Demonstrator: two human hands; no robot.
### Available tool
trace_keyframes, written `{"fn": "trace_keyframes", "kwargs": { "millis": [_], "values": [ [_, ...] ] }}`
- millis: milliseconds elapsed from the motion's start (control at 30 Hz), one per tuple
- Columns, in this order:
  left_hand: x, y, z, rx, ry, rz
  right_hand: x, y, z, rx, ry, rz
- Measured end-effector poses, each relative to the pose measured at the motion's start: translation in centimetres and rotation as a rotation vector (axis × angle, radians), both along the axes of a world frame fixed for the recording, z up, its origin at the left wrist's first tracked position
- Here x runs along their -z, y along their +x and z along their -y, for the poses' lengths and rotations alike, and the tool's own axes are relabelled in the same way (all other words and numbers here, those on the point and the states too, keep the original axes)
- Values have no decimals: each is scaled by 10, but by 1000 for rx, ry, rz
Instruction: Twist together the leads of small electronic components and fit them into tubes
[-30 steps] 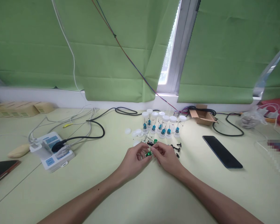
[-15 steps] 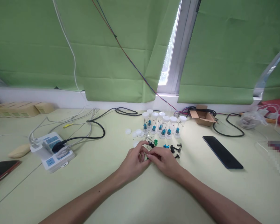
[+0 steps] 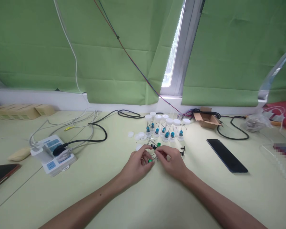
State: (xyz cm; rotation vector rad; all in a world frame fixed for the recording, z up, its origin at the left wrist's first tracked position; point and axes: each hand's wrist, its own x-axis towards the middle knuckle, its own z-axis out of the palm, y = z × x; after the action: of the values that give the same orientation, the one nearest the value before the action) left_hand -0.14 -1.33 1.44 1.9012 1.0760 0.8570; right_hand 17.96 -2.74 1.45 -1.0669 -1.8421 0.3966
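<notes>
The left hand [image 3: 134, 163] rests low over the desk [image 3: 143, 203], its thumb and curled fingers gripping a small green part [image 3: 150, 161], which shows at the thumb tip. The right hand [image 3: 173, 162] is just beside it, thumb and index finger drawn together near thin metal rods; whether they are closed on one of these, I cannot tell.

Just beyond the fingers, a green spool-shaped piece [image 3: 159, 144] lies next to some small black parts [image 3: 153, 146]. To the right of the right hand are two black flat-headed pieces [image 3: 182, 148].

Farther back stands a cluster of clear tubes [image 3: 166, 128] with white tops, each with a teal fitting inside. Loose white caps [image 3: 141, 135] lie to their left. A dark phone [image 3: 227, 156] is well to the right, an open cardboard box [image 3: 207, 121] behind it, and a white power strip [image 3: 53, 156] far to the left.
</notes>
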Motion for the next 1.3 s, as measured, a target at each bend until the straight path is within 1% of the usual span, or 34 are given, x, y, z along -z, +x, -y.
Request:
{"fn": "trace_keyframes", "kwargs": {
  "millis": [100,167,333,467,633,733,833,1100,1300],
  "values": [
    [1,0,-2,-34,-32,16,0,8,-8,197,76,-31],
    [1,1,-3,-50,-49,26,0,14,-14,264,101,-19],
    [0,1,-3,-49,-98,53,1,23,-21,314,109,127],
    [1,2,-4,-43,-174,110,1,25,-23,344,101,250],
    [3,2,-6,-34,-250,173,-1,34,-26,479,13,455],
    [4,2,-6,-24,-293,217,0,41,-27,547,-82,577],
    [4,2,-6,-16,-315,247,-1,43,-27,572,-183,656],
    [0,3,-7,-24,-324,256,-10,34,-19,602,-360,688],
    [-1,4,-7,-25,-338,266,-10,34,-20,560,-361,662]
  ]
}}
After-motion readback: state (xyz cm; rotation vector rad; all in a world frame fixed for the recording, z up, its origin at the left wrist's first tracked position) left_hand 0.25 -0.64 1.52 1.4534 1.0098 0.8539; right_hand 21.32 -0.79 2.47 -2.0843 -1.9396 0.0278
